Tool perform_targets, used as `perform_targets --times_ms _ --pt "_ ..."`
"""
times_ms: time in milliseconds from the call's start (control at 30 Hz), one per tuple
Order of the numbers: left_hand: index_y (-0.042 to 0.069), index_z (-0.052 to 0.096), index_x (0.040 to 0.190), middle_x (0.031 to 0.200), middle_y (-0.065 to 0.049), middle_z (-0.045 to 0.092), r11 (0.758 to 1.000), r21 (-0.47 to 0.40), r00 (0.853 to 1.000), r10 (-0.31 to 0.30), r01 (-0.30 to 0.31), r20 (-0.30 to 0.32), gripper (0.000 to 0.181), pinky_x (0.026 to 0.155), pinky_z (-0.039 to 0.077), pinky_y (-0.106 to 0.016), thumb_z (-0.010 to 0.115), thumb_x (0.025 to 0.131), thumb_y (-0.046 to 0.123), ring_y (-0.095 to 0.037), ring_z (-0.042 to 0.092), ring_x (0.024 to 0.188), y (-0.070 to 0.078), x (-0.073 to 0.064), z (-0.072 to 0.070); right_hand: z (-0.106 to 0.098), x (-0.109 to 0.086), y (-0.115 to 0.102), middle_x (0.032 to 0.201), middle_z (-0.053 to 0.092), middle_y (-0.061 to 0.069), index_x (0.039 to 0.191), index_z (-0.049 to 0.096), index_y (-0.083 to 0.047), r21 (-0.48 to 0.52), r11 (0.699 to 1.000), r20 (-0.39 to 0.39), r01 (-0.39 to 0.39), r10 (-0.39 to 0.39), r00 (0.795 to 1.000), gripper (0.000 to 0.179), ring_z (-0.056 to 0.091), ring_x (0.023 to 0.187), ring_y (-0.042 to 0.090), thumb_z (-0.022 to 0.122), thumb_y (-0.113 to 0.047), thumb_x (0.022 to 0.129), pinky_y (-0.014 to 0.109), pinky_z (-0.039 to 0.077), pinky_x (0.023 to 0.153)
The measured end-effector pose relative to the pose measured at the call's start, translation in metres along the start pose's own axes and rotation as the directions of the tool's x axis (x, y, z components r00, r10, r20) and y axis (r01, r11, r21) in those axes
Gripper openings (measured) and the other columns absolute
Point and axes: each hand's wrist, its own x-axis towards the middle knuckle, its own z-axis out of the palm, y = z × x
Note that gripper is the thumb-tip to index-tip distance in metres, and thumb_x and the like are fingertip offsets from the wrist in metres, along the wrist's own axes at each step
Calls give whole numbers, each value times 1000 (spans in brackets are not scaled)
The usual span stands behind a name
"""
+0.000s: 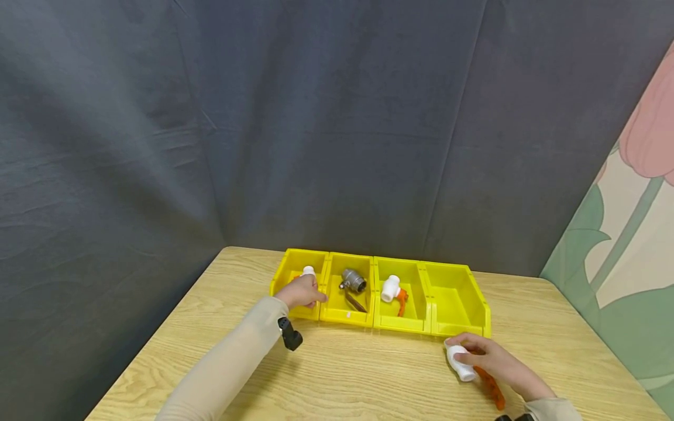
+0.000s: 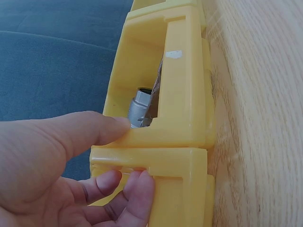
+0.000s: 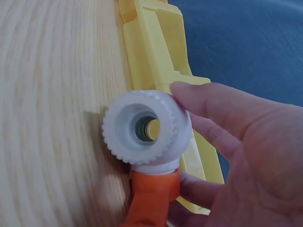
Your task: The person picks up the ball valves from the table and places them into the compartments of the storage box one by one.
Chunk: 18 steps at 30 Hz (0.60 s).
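At the front of the leftmost compartments, my left hand (image 1: 302, 291) pinches the wall of the yellow bin row (image 2: 182, 118), thumb on one side and curled fingers on the other. A white ball valve (image 1: 308, 271) shows partly behind that hand. My right hand (image 1: 487, 358) grips another white plastic ball valve (image 3: 142, 127) by its body, close over the table before the rightmost compartment. Its orange handle (image 1: 489, 387) points toward the table's near side. In the right wrist view the valve's ribbed round end faces the camera, with its bore showing.
In the second compartment lies a grey metal valve (image 1: 353, 280) with a dark lever (image 1: 355, 302). The third holds a white valve (image 1: 391, 289) with an orange handle. The bins stand on a wooden table (image 1: 368, 374), before a dark curtain (image 1: 337, 146).
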Motion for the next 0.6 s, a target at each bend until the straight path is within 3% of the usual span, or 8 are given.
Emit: perform_targets --times_ms 267,500,600 --pt "6 46 81 63 0 42 1000 -8 1000 -2 2 2 33 58 34 -26 75 84 22 -14 42 55 -1 1 1 -2 -1 1 132 53 26 129 53 5 17 1000 41 25 -26 999 41 51 100 0 58 -19 97 17 43 79" --pt "5 47 80 61 0 43 1000 7 1000 1 -1 2 32 57 34 -25 74 86 21 -14 42 54 0 0 -1 0 0 -3 129 56 22 127 56 3 -23 1000 5 -15 15 1000 40 52 101 14 61 -21 95 22 44 78" --pt "5 47 81 61 1 43 1000 13 1000 1 -1 5 32 58 34 -26 73 86 22 -14 42 54 0 0 -1 2 1 -3 124 59 20 126 57 2 -49 999 -15 -10 9 1000 41 52 101 11 64 -22 93 26 44 81"
